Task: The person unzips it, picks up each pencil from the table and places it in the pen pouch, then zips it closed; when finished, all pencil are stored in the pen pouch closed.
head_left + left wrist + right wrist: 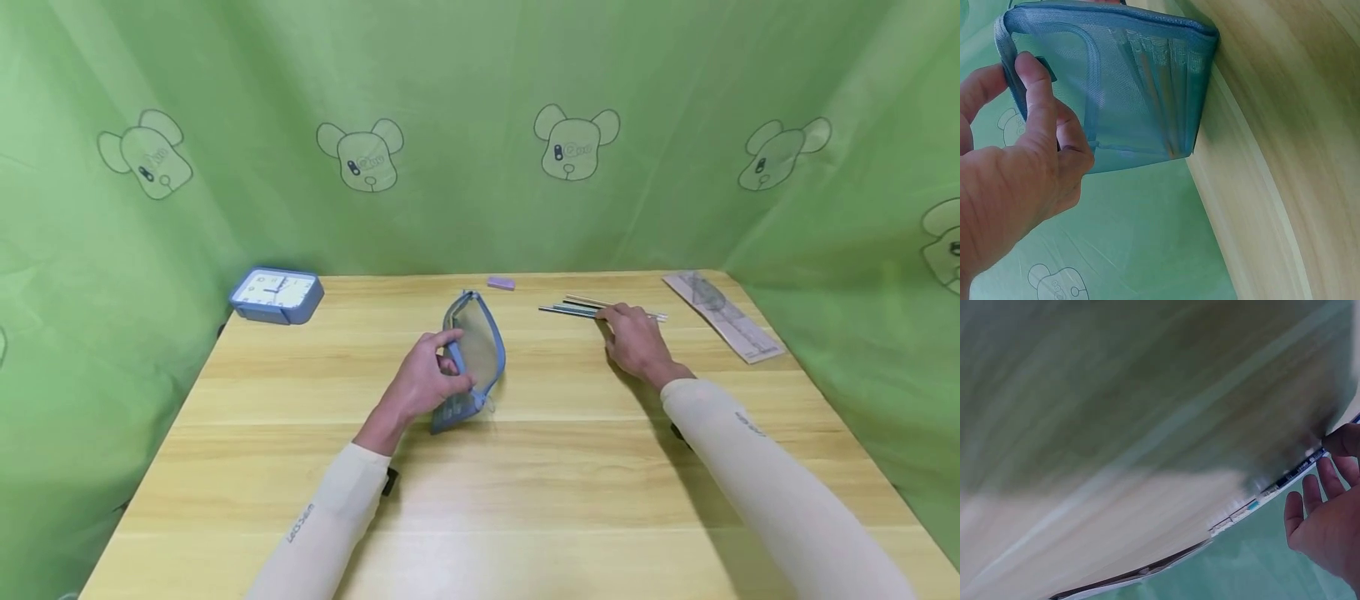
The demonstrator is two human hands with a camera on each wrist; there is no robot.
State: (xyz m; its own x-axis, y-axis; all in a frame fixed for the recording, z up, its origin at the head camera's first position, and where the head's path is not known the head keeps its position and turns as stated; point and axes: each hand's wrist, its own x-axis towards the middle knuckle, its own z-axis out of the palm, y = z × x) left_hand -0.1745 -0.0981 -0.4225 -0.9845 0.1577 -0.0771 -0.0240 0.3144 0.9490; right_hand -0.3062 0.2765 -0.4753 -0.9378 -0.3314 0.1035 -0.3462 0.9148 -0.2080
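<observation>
My left hand pinches the near rim of a blue mesh zip pouch and holds it up with its mouth gaping. In the left wrist view, several thin pencils show through the pouch's mesh, at the end away from the fingers. At the right, my right hand is over a small bunch of pencils lying on the table. The right wrist view has thumb and fingertips closing around a dark blue pencil; its far end is hidden by the hand.
A blue clock stands at the table's back left. A purple eraser lies near the back edge, and a long flat printed packet lies at the right edge. Green curtain hangs behind the wooden table.
</observation>
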